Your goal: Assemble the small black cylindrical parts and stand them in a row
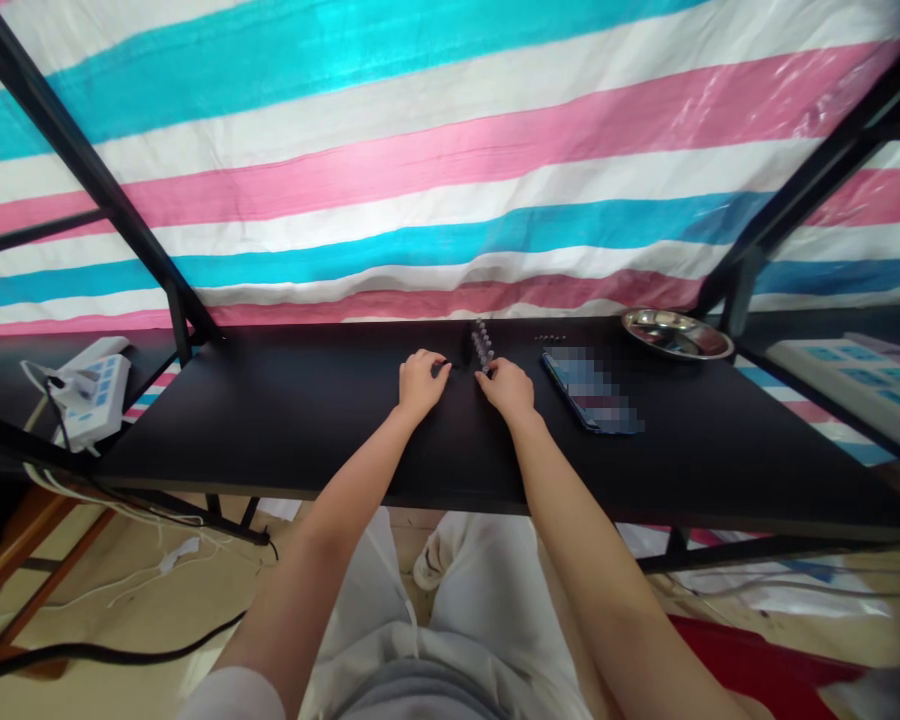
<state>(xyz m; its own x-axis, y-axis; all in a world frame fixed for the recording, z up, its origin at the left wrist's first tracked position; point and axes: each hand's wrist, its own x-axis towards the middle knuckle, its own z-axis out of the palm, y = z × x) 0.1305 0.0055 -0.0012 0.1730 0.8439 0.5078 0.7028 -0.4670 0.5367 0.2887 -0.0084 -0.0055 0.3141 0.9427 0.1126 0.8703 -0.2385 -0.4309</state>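
Both my hands rest on a black table (285, 420), near its far middle. My left hand (420, 382) is curled, its fingertips pinched on a small dark thing I cannot make out. My right hand (507, 386) is curled too, fingers closed at the near end of a short strip of small clear pieces (482, 346) that stands just beyond it. The two hands are a few centimetres apart.
A phone (589, 390) lies right of my right hand. A shallow metal dish (676, 333) sits at the table's far right. White power strips (90, 388) with cables lie at the left. Black frame posts (82, 160) rise at both sides before a striped tarp (450, 150).
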